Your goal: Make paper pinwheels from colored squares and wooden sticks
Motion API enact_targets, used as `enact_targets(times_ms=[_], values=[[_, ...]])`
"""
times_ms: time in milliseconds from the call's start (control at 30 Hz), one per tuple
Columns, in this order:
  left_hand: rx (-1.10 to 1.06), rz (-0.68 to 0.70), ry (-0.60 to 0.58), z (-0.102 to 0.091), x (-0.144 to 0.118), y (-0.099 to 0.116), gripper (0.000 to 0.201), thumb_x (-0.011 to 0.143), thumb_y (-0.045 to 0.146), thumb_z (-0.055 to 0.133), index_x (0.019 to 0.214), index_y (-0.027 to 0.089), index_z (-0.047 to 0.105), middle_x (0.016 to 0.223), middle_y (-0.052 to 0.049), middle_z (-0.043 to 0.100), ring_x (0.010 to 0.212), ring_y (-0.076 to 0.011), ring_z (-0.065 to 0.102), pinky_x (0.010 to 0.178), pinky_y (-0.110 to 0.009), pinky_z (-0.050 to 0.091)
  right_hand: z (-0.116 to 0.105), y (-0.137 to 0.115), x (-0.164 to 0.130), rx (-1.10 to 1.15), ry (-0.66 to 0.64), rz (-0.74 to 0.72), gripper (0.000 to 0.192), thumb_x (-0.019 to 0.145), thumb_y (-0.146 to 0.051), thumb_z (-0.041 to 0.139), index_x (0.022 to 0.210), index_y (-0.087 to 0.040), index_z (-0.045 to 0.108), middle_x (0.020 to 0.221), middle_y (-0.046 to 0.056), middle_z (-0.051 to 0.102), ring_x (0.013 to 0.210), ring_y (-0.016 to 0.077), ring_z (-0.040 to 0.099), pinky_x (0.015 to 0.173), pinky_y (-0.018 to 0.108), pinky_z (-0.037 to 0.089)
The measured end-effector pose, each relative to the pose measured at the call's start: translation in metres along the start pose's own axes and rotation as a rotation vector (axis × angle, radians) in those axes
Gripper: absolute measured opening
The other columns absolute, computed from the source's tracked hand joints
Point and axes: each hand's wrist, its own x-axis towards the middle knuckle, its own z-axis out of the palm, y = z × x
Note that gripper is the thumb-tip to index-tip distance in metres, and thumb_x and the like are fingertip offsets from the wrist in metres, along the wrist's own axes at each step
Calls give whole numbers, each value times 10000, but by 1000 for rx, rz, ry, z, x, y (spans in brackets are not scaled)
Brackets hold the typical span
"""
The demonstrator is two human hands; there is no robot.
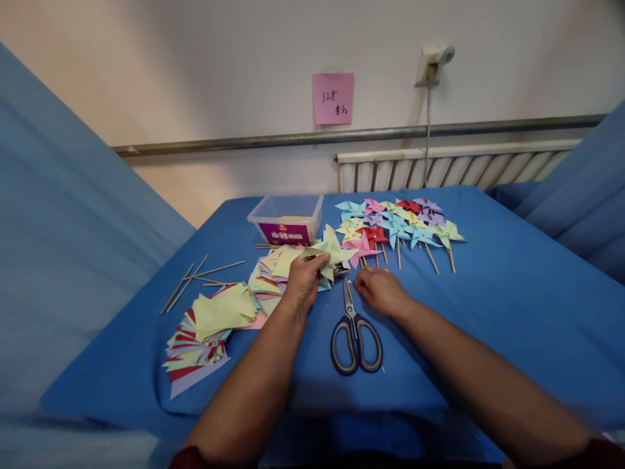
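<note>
One pale yellow pinwheel [333, 249] is sitting clamped in the left hand [306, 277], thumb on top, around the middle of the tabletop [483, 319]. Right hand [379, 288] is resting to its right, near the tips of the scissors [350, 311], fingers curled together; cannot tell if they're pinching anything. Step in hand: probably assembling this pinwheel, blades looking folded in, no stick showing clearly on it. Next move is likely calling for a steady left pinch, so blades aren't springing open, plus a precise right fingertip grip. Clear plastic box [286, 233] is standing lidless on the far side, holding what look like wooden sticks. Loose sticks [215, 268] and paper stacks [224, 309] are lying left, other pinwheels [396, 227] far right.
</note>
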Motion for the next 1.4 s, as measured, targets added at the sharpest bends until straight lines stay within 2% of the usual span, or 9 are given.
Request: enact_targets(times_ms=[167,400,600,833,967,1133,1400], values=[[-7,-8,16,1,0,2,355,510,194,856,832,103,736,761,-71,743,641,-186,678,623,-291,542,1,-4,2,-25,58,33,219,948,-253,478,1071,-204,653,1068,71,671,980,205,604,837,308,361],[-23,-7,20,3,-1,4,358,490,195,862,816,117,737,772,-63,742,651,-185,680,652,-301,548,3,-14,9,-113,12,-9,266,959,-269,472,1110,-227,687,1083,92,669,995,224,614,849,320,373],[-15,-14,12,3,-1,3,379,504,201,855,853,113,736,789,-73,746,676,-197,685,671,-315,554,4,-14,14,-117,2,12,288,975,-285,435,1079,-207,692,1054,101,674,978,220,619,840,312,379],[5,-20,24,3,-1,4,337,500,189,851,809,117,737,738,-63,736,637,-192,675,638,-307,545,6,-17,16,-160,10,0,247,958,-222,441,1044,-204,671,1042,90,693,975,228,625,827,322,383],[9,-14,16,5,-4,6,310,501,182,848,782,112,739,713,-58,729,624,-181,667,628,-289,537,5,-18,18,-234,19,-8,270,968,-234,425,1014,-177,685,1031,124,680,963,251,628,811,346,388],[8,2,4,5,-5,5,344,507,196,847,823,111,740,747,-59,737,644,-180,676,645,-285,540,1,-26,15,-354,3,-28,276,943,-148,423,1043,-150,680,1030,149,674,950,253,637,808,352,397],[27,-2,20,8,-9,6,311,493,184,841,781,116,743,745,-54,742,629,-172,665,638,-281,537,0,-30,11,-367,-15,6,301,920,-115,416,1029,-141,695,1037,158,676,982,263,632,833,357,402]])
